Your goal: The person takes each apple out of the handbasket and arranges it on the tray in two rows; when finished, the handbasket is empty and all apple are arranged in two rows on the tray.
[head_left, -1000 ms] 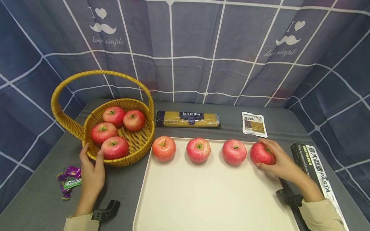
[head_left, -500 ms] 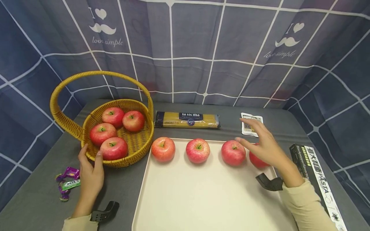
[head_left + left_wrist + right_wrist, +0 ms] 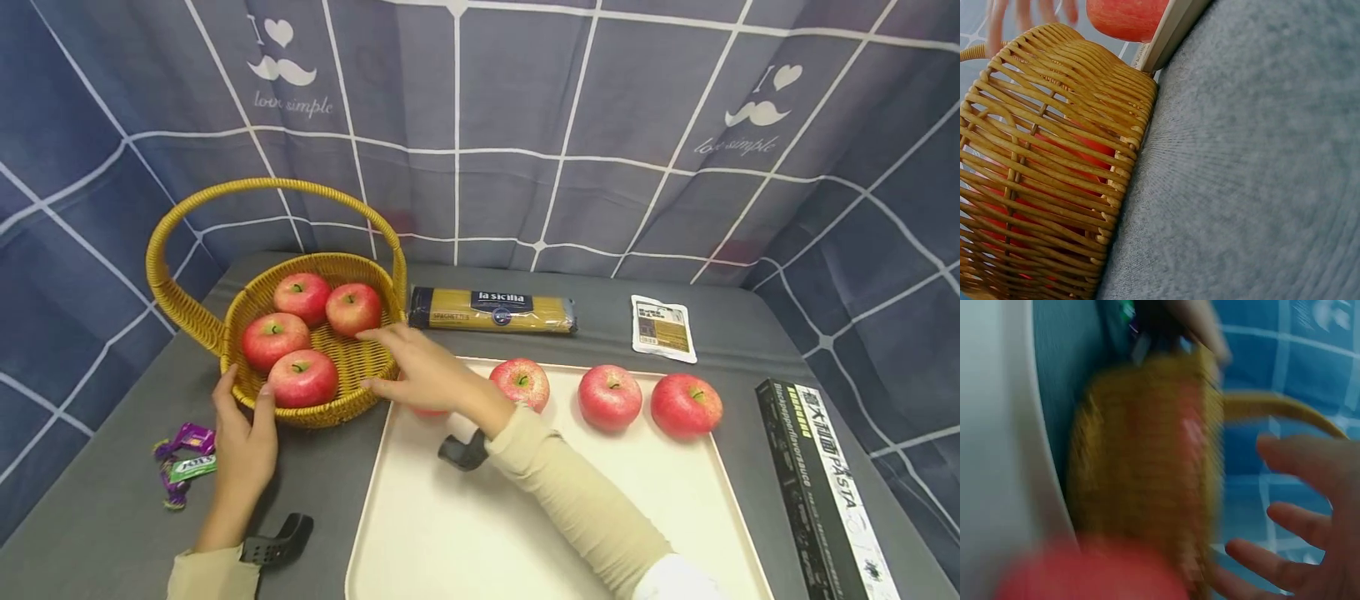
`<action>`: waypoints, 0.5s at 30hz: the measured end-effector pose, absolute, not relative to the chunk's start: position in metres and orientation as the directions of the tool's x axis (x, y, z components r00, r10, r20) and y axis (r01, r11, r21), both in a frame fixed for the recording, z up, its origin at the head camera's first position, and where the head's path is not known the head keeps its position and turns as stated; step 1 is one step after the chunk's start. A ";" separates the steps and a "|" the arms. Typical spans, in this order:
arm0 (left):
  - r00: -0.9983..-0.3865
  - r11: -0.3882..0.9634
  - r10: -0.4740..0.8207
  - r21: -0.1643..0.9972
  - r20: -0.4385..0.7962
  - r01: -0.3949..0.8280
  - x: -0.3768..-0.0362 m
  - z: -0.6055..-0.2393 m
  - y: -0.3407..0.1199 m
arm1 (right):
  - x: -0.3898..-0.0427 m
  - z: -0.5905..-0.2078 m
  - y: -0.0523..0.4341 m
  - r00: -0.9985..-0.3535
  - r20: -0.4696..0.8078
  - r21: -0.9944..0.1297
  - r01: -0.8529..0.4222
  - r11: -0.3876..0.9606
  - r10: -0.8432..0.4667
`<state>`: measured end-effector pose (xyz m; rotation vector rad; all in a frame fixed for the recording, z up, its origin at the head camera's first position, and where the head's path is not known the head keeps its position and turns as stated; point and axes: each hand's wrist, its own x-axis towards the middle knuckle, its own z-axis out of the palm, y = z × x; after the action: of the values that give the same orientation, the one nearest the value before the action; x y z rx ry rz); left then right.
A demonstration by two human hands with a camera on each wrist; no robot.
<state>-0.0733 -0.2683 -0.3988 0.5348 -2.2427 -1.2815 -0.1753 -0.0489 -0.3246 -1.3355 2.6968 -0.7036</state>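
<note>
At the left edge of the grey table (image 3: 112,533), near its front, lie purple candy wrappers (image 3: 182,462). Just beside them the left hand (image 3: 243,442) rests on the front wall of the wicker basket (image 3: 322,412), thumb and fingers laid against the weave in a loose hold. The basket stands toward the table's back left corner, its handle (image 3: 270,187) arched upright, with 4 apples inside (image 3: 302,377); bare weave shows on its right half. The left wrist view shows the basket wall (image 3: 1054,175) close to the tray's left edge, with grey cloth bare in front of both.

The right hand (image 3: 420,371) reaches across the cream tray (image 3: 540,533) with fingers spread and straight, gripping nothing, over the basket's right rim. Beneath it, at the tray's back left corner, sits an apple mostly hidden by the hand (image 3: 429,411). The right wrist view is blurred; it shows spread fingers (image 3: 1310,462) near the basket.

Along the tray's back edge 3 more apples sit in a row (image 3: 609,397), apart from each other. The tray's front stretch is bare but for the sleeve crossing it.

Behind the tray, along the table's back edge, lie a spaghetti packet (image 3: 491,310) and a small sachet (image 3: 662,327). A black pasta box (image 3: 821,483) lies along the table's right edge, just beside the tray. A blue checked cloth (image 3: 525,125) hangs behind and at both sides.
</note>
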 end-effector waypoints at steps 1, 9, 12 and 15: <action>-0.800 0.482 -0.556 0.871 0.224 -0.091 -0.073 -0.399 -0.268 | -0.174 -0.328 -0.064 -0.625 0.141 -0.377 -0.751 0.542 -0.768; -0.807 0.485 -0.554 0.867 0.205 -0.113 -0.074 -0.398 -0.269 | -0.172 -0.341 -0.141 -0.605 0.022 -0.316 -0.760 0.568 -0.796; -0.812 0.482 -0.551 0.867 0.191 -0.123 -0.074 -0.397 -0.268 | -0.176 -0.342 -0.151 -0.589 -0.034 -0.370 -0.743 0.558 -0.807; -0.803 0.482 -0.565 0.866 0.189 -0.135 -0.073 -0.396 -0.268 | -0.180 -0.344 -0.157 -0.553 -0.027 -0.404 -0.756 0.515 -0.833</action>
<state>-0.0730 -0.2682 -0.3958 0.5798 -2.2783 -1.2729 -0.1800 -0.1571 -0.3441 -1.3524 2.5389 -0.5173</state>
